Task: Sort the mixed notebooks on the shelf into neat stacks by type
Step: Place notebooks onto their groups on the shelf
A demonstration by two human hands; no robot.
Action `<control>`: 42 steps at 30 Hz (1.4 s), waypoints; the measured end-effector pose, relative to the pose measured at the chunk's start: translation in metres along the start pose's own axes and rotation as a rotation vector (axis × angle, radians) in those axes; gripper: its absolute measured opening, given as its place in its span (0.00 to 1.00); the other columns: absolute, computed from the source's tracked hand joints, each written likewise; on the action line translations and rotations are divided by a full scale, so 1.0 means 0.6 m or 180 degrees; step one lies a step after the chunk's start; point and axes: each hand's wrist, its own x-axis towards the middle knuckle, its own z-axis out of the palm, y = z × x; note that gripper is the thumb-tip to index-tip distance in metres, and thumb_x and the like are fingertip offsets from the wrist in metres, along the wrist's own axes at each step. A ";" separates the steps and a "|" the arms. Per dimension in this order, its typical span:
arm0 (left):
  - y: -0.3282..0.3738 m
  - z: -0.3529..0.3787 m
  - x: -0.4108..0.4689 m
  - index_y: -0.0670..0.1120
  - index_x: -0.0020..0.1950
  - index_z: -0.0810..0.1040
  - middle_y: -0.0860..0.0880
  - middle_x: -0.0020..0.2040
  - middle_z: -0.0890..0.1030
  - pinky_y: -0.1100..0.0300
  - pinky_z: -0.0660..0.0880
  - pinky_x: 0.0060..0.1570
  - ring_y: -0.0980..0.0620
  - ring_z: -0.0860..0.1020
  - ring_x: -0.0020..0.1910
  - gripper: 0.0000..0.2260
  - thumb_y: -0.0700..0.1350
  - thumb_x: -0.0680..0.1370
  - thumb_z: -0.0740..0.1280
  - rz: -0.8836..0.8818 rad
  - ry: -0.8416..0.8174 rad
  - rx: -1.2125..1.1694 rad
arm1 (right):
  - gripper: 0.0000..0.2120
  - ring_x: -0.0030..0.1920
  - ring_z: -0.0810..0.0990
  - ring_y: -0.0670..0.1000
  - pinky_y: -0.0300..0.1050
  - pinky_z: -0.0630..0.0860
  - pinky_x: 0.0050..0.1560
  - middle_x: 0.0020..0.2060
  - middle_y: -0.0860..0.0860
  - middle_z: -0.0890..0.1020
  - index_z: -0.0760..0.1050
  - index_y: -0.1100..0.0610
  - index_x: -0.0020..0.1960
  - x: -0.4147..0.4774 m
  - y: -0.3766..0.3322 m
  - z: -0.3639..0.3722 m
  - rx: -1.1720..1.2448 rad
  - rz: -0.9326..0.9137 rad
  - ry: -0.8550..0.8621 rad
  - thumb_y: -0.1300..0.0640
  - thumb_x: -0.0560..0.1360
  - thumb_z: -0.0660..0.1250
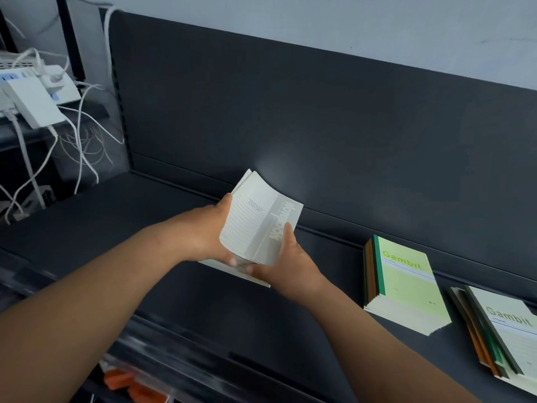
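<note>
A dark grey metal shelf with a tall back panel of the same colour stands against a pale wall. At the far left, white power adapters sit on another ledge, with a tangle of white cables hanging below them.

Near the middle of the shelf, both hands hold a thin bundle of white notebooks, tilted up with its far end raised toward the back panel. The top cover is ruled and carries the grey word "Notebook". The left hand has its grip clamped on the bundle's left edge. The right hand is clamped on the lower right corner, thumb lying on the cover. Under the hands, another white notebook lies flat on the shelf.

Well to the right sits a squared stack of green notebooks marked "Gambit". Just beyond it, at the frame's edge, lies a fanned pile with orange, green and dark spines showing.

Something orange, blurred, lies on a lower level.
</note>
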 end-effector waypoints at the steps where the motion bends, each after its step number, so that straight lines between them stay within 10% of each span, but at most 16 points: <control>1: 0.000 0.000 -0.001 0.56 0.74 0.51 0.53 0.67 0.70 0.56 0.74 0.52 0.51 0.73 0.60 0.47 0.57 0.65 0.77 0.0025 -0.0020 -0.0022 | 0.46 0.63 0.73 0.54 0.53 0.77 0.58 0.65 0.49 0.71 0.52 0.50 0.71 0.000 0.003 -0.002 -0.0091 -0.0011 0.0012 0.40 0.64 0.76; 6: 0.007 0.004 -0.012 0.54 0.79 0.40 0.52 0.79 0.40 0.54 0.62 0.71 0.49 0.54 0.77 0.45 0.58 0.75 0.69 0.0024 -0.0059 0.0153 | 0.49 0.70 0.68 0.53 0.49 0.71 0.64 0.72 0.50 0.65 0.50 0.53 0.77 -0.008 0.006 -0.010 -0.0403 -0.0091 0.0051 0.36 0.67 0.72; 13: 0.000 0.008 -0.019 0.50 0.79 0.41 0.52 0.80 0.45 0.53 0.61 0.72 0.50 0.55 0.77 0.44 0.59 0.75 0.68 0.0033 0.0104 0.0199 | 0.49 0.77 0.57 0.55 0.54 0.62 0.73 0.79 0.52 0.52 0.41 0.51 0.79 -0.006 0.004 -0.005 -0.0659 -0.0229 -0.0025 0.31 0.72 0.63; 21: 0.001 0.012 -0.016 0.50 0.79 0.42 0.50 0.80 0.48 0.51 0.64 0.70 0.47 0.59 0.76 0.45 0.60 0.74 0.69 0.0011 0.0216 0.0286 | 0.42 0.65 0.72 0.53 0.47 0.71 0.58 0.66 0.51 0.73 0.58 0.54 0.74 -0.008 -0.005 -0.016 -0.0822 -0.0143 0.0117 0.33 0.70 0.68; 29: 0.005 0.005 -0.019 0.50 0.79 0.46 0.51 0.77 0.57 0.51 0.70 0.65 0.49 0.66 0.71 0.44 0.59 0.73 0.70 0.0066 0.0213 0.0272 | 0.44 0.67 0.71 0.54 0.48 0.71 0.60 0.69 0.51 0.71 0.54 0.53 0.76 -0.012 -0.005 -0.012 -0.0797 -0.0161 0.0123 0.33 0.71 0.67; 42: 0.023 -0.003 -0.031 0.51 0.79 0.42 0.47 0.80 0.44 0.49 0.51 0.74 0.48 0.44 0.78 0.50 0.62 0.69 0.72 0.0141 0.0536 0.0576 | 0.46 0.76 0.58 0.54 0.53 0.64 0.73 0.78 0.49 0.56 0.50 0.52 0.78 -0.033 0.005 -0.022 -0.0672 -0.0315 0.0259 0.32 0.71 0.65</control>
